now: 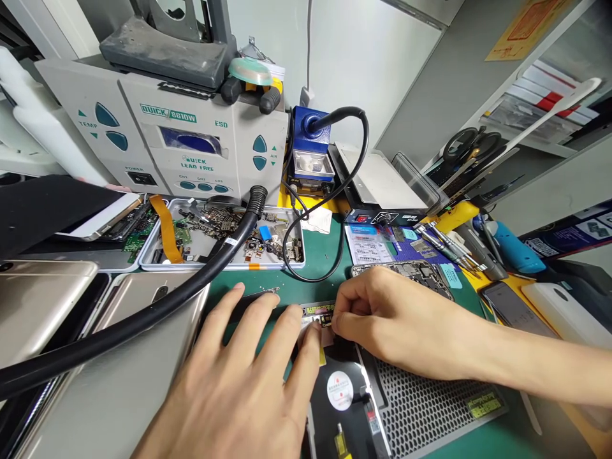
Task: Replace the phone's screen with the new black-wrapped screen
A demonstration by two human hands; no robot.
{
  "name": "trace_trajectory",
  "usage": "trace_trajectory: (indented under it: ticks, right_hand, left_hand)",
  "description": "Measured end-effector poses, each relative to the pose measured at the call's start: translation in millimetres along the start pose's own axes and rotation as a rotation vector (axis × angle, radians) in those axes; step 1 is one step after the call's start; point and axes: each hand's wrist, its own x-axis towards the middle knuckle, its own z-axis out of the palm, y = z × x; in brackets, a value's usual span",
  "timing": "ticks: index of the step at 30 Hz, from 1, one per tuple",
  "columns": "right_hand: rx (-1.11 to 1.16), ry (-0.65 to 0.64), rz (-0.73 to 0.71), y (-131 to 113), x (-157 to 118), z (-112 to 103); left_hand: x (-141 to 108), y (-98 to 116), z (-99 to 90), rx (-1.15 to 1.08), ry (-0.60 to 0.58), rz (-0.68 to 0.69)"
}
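My left hand [248, 376] reaches in from the bottom with its fingers spread. Its rightmost fingertip presses at the top end of a phone screen assembly [354, 370], beside a small part [326, 320] there. My right hand [382, 309] comes from the right, fingers curled and pinched at that same top end. Whatever lies between its fingertips is hidden. The assembly lies black side up, with a round white sticker [340, 391] on it. Beneath my right forearm is a grey perforated mat [415, 401]. An opened phone body [425, 274] sits just behind my right hand.
A hot air station [191, 146] stands at the back left; its black hose [191, 287] crosses the left side. A tray [222, 264] holds several circuit boards. Behind are a blue soldering holder [310, 137] and a flat heating plate [382, 182]. Screwdrivers [452, 245] lie right; phones [119, 344] lie left.
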Motion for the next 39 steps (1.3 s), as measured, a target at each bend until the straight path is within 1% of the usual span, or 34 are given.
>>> trace_trajectory:
  ticks: [8, 15, 20, 25, 31, 35, 39]
  right_hand:
    - [0.107, -0.062, 0.024, -3.0, 1.0, -4.7]
    - [0.164, -0.053, 0.031, -6.7, 2.5, -3.8]
    - [0.192, -0.042, 0.026, -10.2, 1.7, -5.2]
    - [0.201, -0.046, 0.034, -8.7, 2.5, -4.8]
    - [0.203, -0.047, 0.033, -8.2, 1.8, -4.7]
    - [0.203, -0.050, 0.059, -10.0, 0.9, -5.2]
    - [0.195, -0.039, 0.048, -8.6, 2.9, -3.1]
  left_hand:
    - [-2.5, -1.2, 0.1, 0.031, -0.006, 0.003]
    - [-1.9, -6.5, 1.5, -0.003, 0.058, 0.008]
    - [1.3, -6.1, -2.6, -0.046, 0.034, -0.016]
    - [2.8, -4.1, -7.0, -0.053, 0.001, -0.051]
    - [2.9, -5.5, -5.6, -0.056, 0.021, -0.029]
    - [1.8, -4.9, -6.2, -0.020, 0.000, -0.009]
    - [-1.0, -3.8, -5.1, -0.004, 0.036, 0.016]
